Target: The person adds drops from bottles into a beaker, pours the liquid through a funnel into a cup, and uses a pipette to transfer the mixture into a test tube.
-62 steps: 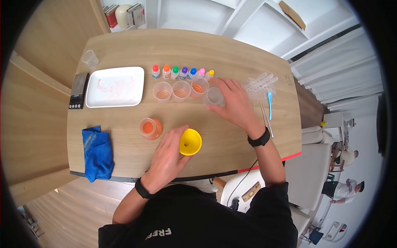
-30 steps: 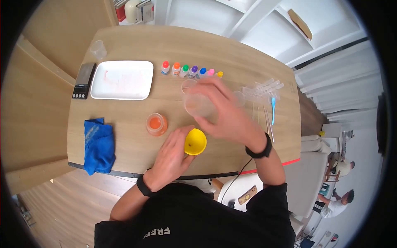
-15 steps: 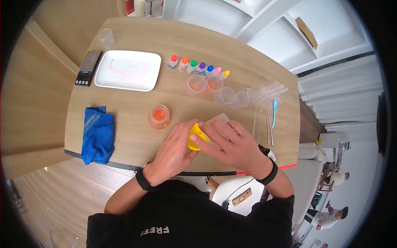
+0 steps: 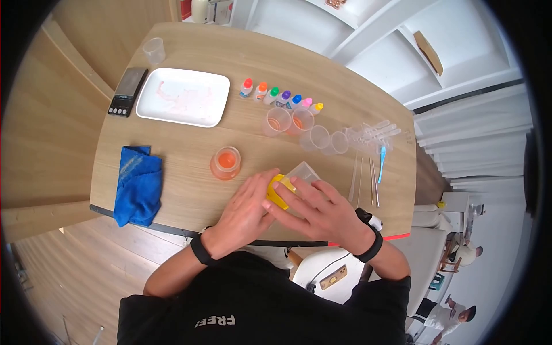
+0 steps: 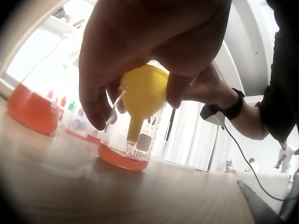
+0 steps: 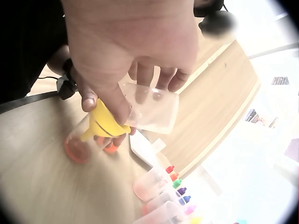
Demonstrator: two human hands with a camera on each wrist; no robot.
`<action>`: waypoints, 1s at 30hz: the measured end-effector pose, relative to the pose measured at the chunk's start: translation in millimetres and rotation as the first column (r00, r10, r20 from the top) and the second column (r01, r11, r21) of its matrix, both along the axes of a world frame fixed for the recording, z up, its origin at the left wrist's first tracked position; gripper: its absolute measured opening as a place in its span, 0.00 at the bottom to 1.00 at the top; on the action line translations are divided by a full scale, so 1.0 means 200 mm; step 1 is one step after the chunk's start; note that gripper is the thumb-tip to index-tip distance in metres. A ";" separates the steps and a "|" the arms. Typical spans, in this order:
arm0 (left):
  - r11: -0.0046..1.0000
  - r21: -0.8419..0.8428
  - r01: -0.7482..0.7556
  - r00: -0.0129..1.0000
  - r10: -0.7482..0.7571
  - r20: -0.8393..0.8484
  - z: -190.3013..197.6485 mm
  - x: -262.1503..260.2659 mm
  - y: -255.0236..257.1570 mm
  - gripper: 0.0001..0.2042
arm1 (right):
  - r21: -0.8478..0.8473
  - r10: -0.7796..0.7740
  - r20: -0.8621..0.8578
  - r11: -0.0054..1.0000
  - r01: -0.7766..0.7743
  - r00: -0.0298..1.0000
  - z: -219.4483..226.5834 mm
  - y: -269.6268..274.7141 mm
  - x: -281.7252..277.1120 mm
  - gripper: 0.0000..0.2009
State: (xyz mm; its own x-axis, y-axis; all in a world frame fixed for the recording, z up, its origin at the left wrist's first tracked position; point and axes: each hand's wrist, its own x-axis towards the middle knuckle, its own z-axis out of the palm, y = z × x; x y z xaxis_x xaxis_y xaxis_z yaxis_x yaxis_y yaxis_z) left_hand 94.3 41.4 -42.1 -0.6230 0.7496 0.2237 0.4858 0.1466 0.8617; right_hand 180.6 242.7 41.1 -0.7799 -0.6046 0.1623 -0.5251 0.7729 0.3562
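My left hand (image 4: 244, 201) holds a yellow funnel (image 5: 145, 88) with thumb and fingers about its cone. The funnel's stem points down into a clear glass flask (image 5: 122, 159) marked 100ml, with orange-red liquid at its bottom. My right hand (image 4: 325, 214) grips a translucent plastic cup (image 6: 156, 111), tilted on its side with its mouth at the funnel's rim. From the head view, the flask is hidden beneath the hands. Left of them stands a second conical flask (image 4: 225, 163) with more orange-red liquid in it.
Beyond the hands, several plastic cups (image 4: 277, 122) stand before a row of dye bottles (image 4: 286, 99) with coloured caps. A white tray (image 4: 221, 106), black scale (image 4: 127, 92) and blue cloth (image 4: 138, 187) lie leftward. Plastic droppers (image 4: 376, 133) and thin rods (image 4: 375, 178) lie rightward.
The right hand has let go of one cup in the row, taken the leftmost cup, carried it to the funnel and tilted it. The left hand stays at the funnel.
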 end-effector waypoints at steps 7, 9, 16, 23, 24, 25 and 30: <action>1.000 0.000 0.002 1.000 -0.002 0.023 0.02 -0.01 0.00 0.36 | -0.601 -0.059 0.331 0.757 0.258 0.942 0.10 0.12 -0.12 0.36; 1.000 -0.006 -0.002 1.000 0.002 0.031 0.03 -0.01 0.00 0.36 | -0.664 -0.098 0.328 0.684 0.303 0.940 0.16 0.11 -0.20 0.39; 1.000 -0.013 -0.009 1.000 0.009 0.006 0.03 0.00 0.01 0.36 | -0.730 -0.042 0.378 0.602 0.325 0.925 0.04 0.07 -0.61 0.35; 1.000 -0.015 -0.018 1.000 0.018 -0.016 0.02 0.00 0.00 0.36 | -0.487 -0.083 0.266 0.848 0.209 0.960 -0.20 0.04 -0.87 0.30; 1.000 -0.029 -0.011 1.000 0.011 -0.006 0.03 -0.01 0.00 0.36 | -0.461 -0.093 0.285 0.859 0.221 0.954 -0.22 0.03 -0.89 0.30; 0.999 -0.045 -0.004 1.000 0.005 0.006 0.03 -0.01 0.00 0.37 | -0.435 -0.102 0.304 0.870 0.233 0.947 -0.24 0.03 -0.90 0.29; 0.998 -0.067 0.009 1.000 -0.007 0.025 0.03 -0.01 -0.02 0.38 | -0.533 -0.126 0.270 0.806 0.257 0.954 -0.21 0.06 -0.86 0.33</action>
State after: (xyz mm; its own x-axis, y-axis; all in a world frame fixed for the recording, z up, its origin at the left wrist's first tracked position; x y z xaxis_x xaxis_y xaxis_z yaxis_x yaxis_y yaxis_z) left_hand 91.6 38.4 -37.1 -0.6214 0.7675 0.1576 0.4658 0.2001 0.8620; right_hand 9.4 255.4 -0.3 -0.9244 -0.2953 0.2415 -0.3561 0.8950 -0.2686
